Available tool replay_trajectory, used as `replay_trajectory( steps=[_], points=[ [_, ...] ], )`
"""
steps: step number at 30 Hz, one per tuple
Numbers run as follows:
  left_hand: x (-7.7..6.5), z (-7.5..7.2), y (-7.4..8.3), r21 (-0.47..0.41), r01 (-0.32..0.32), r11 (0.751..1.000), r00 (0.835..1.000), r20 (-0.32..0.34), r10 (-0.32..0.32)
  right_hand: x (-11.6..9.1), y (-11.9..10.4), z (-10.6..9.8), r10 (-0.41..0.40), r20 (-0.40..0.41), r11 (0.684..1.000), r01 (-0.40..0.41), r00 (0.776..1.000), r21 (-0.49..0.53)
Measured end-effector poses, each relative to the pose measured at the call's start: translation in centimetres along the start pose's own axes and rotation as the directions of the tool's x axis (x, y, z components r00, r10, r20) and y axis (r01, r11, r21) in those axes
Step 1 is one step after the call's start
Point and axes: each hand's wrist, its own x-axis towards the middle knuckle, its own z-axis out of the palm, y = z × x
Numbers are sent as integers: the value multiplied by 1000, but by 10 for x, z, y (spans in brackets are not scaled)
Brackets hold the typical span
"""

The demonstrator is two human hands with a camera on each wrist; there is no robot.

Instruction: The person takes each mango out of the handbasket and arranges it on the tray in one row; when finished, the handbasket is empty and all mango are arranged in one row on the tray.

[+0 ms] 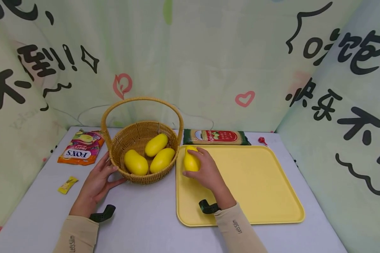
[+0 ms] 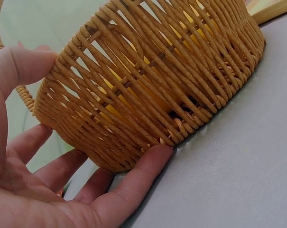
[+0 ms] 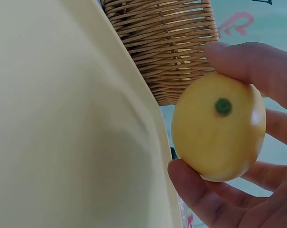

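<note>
My left hand [image 1: 95,186] holds the left side of a wicker basket [image 1: 142,179], thumb and fingers spread round its woven wall in the left wrist view. The basket stands upright on the table with its tall handle raised. Inside it lie three yellow mangoes [image 1: 135,162]. Another mango [image 3: 214,137], smooth with a small green stem spot, is gripped between the thumb and fingers of my right hand [image 1: 209,172]. That hand is over the left part of a yellow tray [image 1: 253,186], just right of the basket.
A FOX'S candy bag [image 1: 82,148] lies to the left of the basket, with a small yellow wrapped candy [image 1: 68,185] in front. Behind the tray is a long green-ended package [image 1: 215,137]. A red lollipop [image 1: 262,140] lies at the back right. Printed curtains [image 1: 209,70] enclose the table.
</note>
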Motion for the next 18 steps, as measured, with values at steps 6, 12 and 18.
replay_trajectory(
  steps=[6,12,18],
  points=[
    [1,0,0,5,-5,1000,1000,3,5,1,2,3,-1,15,999,2,1000,-37],
    [1,0,0,0,-4,1000,1000,1,4,2,1,7,4,25,997,-2,1000,-77],
    [1,0,0,-2,-2,1000,1000,4,2,0,-1,11,-4,39,993,9,999,-115]
  ],
)
